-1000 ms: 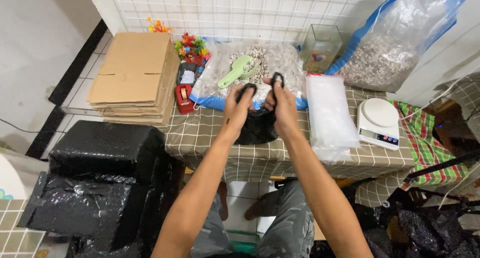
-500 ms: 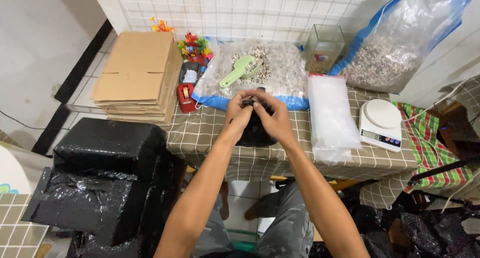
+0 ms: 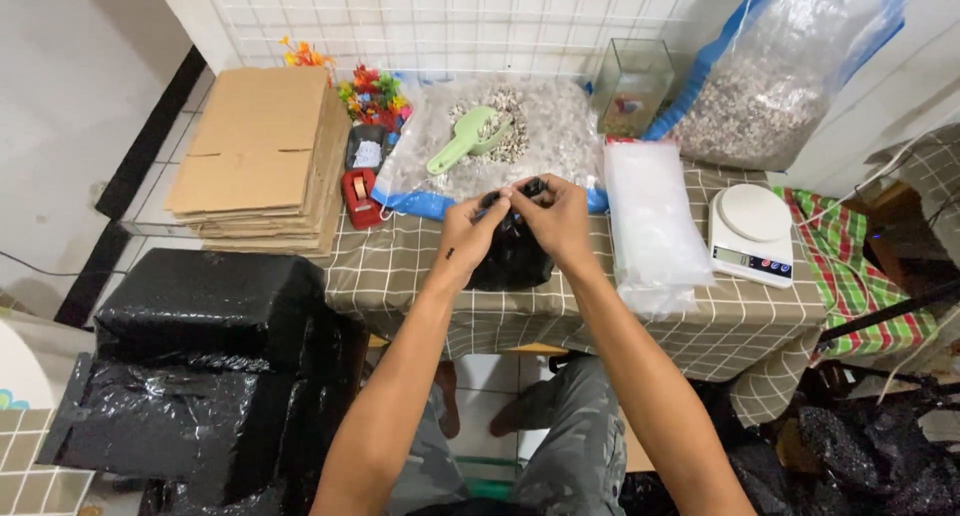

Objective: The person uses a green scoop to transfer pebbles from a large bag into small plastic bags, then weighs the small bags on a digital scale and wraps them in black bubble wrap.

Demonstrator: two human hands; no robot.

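Observation:
A small black plastic bag (image 3: 512, 261) sits on the checked tablecloth (image 3: 420, 286) in front of me. My left hand (image 3: 472, 232) and my right hand (image 3: 553, 219) meet over its top, pinching the bag's black handles together between the fingertips. Both hands are closed on the handles, and the bag's body bulges below them. Just beyond the hands lies an open clear sack of gravel (image 3: 540, 141) with a green scoop (image 3: 462, 142) resting on it.
Clear bags (image 3: 650, 221) lie to the right, then a white scale (image 3: 752, 231). A big gravel sack (image 3: 775, 71) and small glass tank (image 3: 632, 84) stand at the back. Flat cardboard (image 3: 262, 156), a red tape dispenser (image 3: 360, 196) and black-wrapped parcels (image 3: 205, 361) are left.
My hands held the bag's handles apart and raised; they have since come together over the bag's top and now pinch the handles close.

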